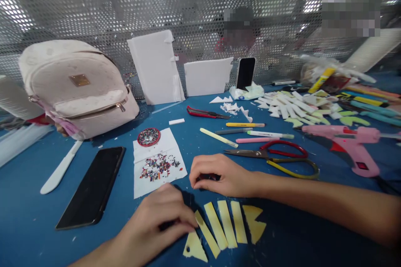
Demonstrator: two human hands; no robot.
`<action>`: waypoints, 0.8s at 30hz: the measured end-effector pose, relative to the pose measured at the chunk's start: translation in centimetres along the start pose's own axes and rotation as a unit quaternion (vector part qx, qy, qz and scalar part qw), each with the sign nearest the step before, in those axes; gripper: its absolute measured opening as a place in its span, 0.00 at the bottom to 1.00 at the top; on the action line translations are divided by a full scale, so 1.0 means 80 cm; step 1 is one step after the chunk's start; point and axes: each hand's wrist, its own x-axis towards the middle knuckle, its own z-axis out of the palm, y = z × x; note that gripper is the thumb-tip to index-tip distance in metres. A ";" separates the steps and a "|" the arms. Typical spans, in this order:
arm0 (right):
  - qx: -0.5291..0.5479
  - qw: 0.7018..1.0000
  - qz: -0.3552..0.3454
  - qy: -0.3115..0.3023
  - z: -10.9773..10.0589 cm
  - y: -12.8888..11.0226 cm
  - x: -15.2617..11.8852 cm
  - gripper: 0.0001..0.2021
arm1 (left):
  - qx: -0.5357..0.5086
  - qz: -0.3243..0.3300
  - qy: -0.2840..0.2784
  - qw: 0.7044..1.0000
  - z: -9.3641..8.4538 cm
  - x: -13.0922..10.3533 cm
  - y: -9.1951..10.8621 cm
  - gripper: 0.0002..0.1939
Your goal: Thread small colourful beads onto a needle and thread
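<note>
My left hand [164,217] has its thumb and fingertips together at the top of a yellow triangular piece with a dark eye-like hole [194,247]. To its right lie several yellow strips [216,225] and a notched yellow piece [254,223], like a fish laid out in parts. My right hand [219,175] rests on the blue table above the strips, fingers curled, thumb near the fingertips; anything inside them is too small or hidden to name. Left of it, a white paper [138,183] holds colorful glitter bits [158,167] and a red-rimmed round dish [148,137].
Scissors [250,153], markers [219,137], a red cutter [203,112] and a pink glue gun [354,142] lie beyond and right. A black phone [92,187], white knife [61,171] and pale backpack [78,87] are left. White boards [156,66] stand behind.
</note>
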 end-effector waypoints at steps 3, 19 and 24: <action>-0.011 1.000 0.006 -0.005 -0.001 -0.001 0.000 0.04 | 0.008 -0.060 0.067 0.996 -0.027 0.003 -0.017 0.02; 0.006 0.998 0.043 0.055 -0.002 -0.002 -0.001 0.04 | 0.300 -0.054 0.016 0.952 -0.112 -0.004 -0.101 0.08; 0.006 0.998 0.043 0.051 -0.002 -0.002 -0.002 0.04 | 0.321 -0.089 0.018 0.943 -0.115 -0.009 -0.113 0.08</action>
